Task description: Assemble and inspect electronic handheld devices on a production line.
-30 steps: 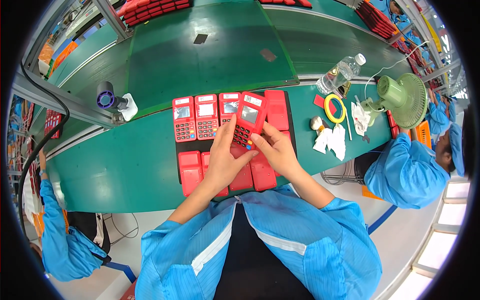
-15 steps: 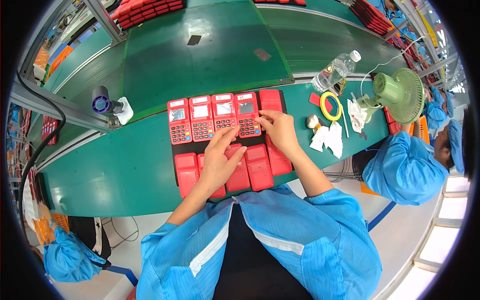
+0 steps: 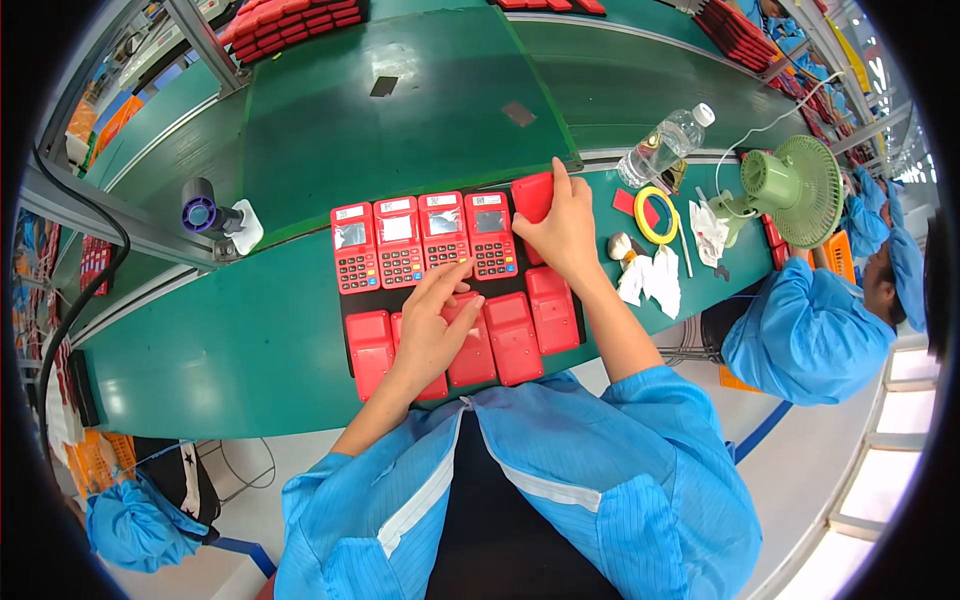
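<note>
The left hand (image 3: 432, 322), loosely spread, sits over face-down red terminals (image 3: 511, 340); in the far row, the fourth terminal (image 3: 490, 225), held a second ago, now lies face up, freeing the right hand (image 3: 563, 232) to straddle the face-down fifth terminal (image 3: 533, 195), grip unclear.

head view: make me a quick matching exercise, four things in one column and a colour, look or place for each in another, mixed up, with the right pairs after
Column one
1. right hand
2. bottle
3. ring-shaped roll
4. fan

Column two
A. yellow
B. pale green
C. at the face-down red device at the right end of the far row
D. see-through

Right pairs: 1-C, 2-D, 3-A, 4-B
</note>
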Available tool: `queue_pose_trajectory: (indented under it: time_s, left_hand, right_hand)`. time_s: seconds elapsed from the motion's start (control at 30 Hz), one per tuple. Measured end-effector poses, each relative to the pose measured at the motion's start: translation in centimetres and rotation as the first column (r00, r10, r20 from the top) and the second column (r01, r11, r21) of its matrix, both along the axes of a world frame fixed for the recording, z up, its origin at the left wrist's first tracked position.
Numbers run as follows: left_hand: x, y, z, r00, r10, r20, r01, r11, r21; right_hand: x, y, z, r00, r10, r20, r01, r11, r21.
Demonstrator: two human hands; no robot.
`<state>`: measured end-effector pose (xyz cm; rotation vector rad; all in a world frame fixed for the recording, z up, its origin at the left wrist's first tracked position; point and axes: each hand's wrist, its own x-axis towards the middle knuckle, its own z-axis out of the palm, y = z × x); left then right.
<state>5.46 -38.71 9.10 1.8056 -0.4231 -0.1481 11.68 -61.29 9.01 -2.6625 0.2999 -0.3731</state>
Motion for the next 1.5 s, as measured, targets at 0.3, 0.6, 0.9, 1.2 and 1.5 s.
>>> queue_pose_trajectory:
  time_s: [0.3,0.6,0.9,1.2,1.5]
  left_hand:
    - [0.4,-1.8,-3.2,0.987,0.019,-0.161,-0.070,0.945,-0.320]
    - [0.2,-1.9,-0.7,0.682,-0.461,-0.568,-0.303,0.529,-0.793]
    - [1.1,-0.9,-1.5,0.557,-0.714,-0.425,-0.221,0.366,-0.904]
    - [1.5,-1.0,-1.0,0.602,-0.662,-0.446,-0.245,0.378,-0.893]
    - [0.6,-2.2,0.3,0.862,-0.210,-0.461,-0.068,0.854,-0.516]
  right_hand:
    - [-5.3,5.6,6.2,0.962,0.195,0.193,-0.246,0.925,0.289]
    - [-6.1,5.2,6.7,0.923,0.335,0.189,-0.384,0.837,0.390]
    - [-5.7,3.2,5.4,0.926,0.351,0.141,-0.258,0.312,0.914]
    - [-6.2,3.2,4.3,0.928,0.356,0.108,-0.197,0.224,0.955]
    - [-8.4,4.4,4.4,0.923,0.386,0.004,-0.348,0.828,0.441]
